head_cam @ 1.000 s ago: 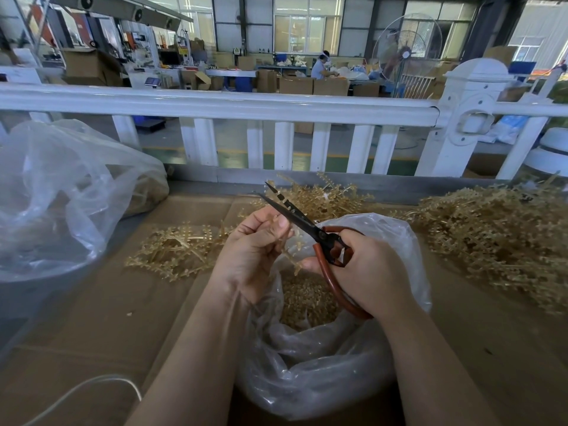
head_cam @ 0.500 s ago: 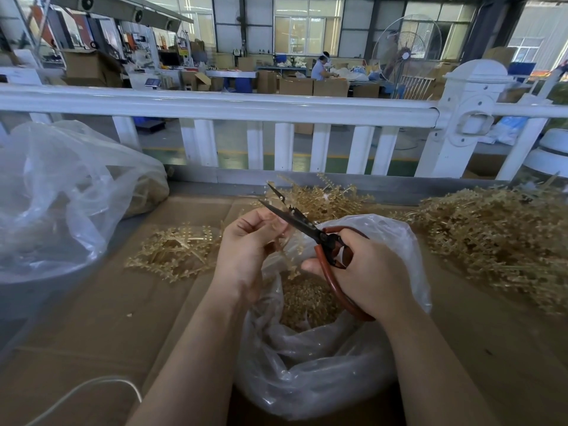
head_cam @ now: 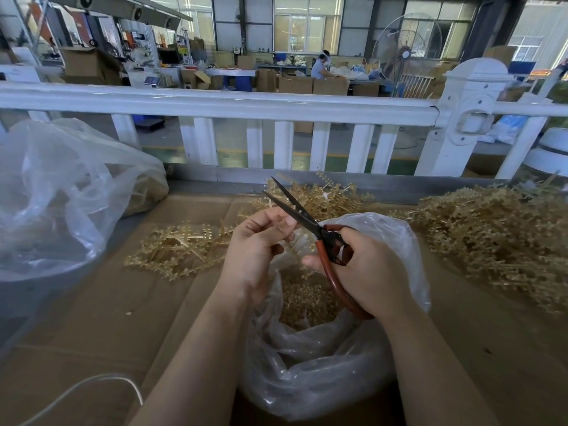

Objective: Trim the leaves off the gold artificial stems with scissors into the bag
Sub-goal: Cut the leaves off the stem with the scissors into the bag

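The left hand (head_cam: 258, 250) pinches a light, springy gold stem (head_cam: 292, 241) (mostly hidden) near the cut, while the right hand (head_cam: 362, 272) grips the scissors (head_cam: 307, 221), blades apart.

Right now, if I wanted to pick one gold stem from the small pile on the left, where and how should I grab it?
Probably by a bare main stalk poking out at the near edge of the small pile, pinched from above. The sprigs lie flat and tangled on the cardboard, and their side leaves look short and snaggy, so a stalk end should lift out most cleanly.
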